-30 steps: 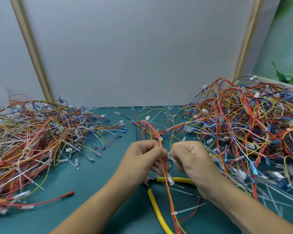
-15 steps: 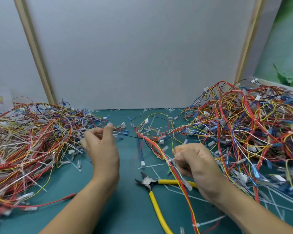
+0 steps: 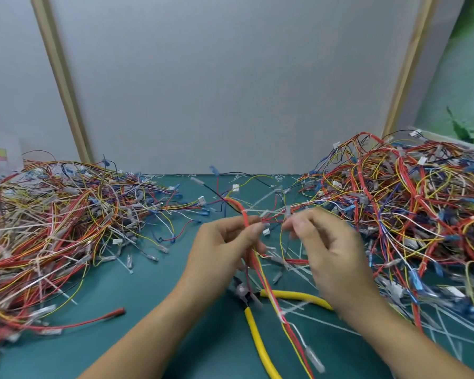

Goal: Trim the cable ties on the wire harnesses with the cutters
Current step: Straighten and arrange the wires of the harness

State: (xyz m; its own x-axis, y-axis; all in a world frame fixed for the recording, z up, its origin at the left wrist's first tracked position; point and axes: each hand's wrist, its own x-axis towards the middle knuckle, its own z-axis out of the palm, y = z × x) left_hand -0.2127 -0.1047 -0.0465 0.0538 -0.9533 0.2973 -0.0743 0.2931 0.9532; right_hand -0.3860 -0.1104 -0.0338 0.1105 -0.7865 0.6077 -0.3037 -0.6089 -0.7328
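Left hand (image 3: 225,248) pinches a red-and-yellow wire harness (image 3: 247,218), lifted off the teal tabletop (image 3: 148,340), likely sorting it for trimming. Right hand (image 3: 331,250) just beside, fingers curled, blur hides any grip. Yellow-handled cutters (image 3: 253,330) lie untouched beneath. Left wire pile (image 3: 52,220) and right wire pile (image 3: 408,209) hem in a narrow bare strip.

The cutters (image 3: 253,332) lie on the work mat (image 3: 148,324) straight in front of you. One handle runs toward you and the other runs right, under your right wrist. Just behind the cutters your left hand (image 3: 222,247) pinches a wire harness (image 3: 268,294), which trails back across them toward you. Your right hand (image 3: 331,250) sits beside the left, its grip too blurred to tell. One harness pile (image 3: 52,228) lies left of the cutters and another harness heap (image 3: 408,214) lies right. Loose cable ties (image 3: 449,332) lie right of them, and the backboard (image 3: 230,91) stands behind.
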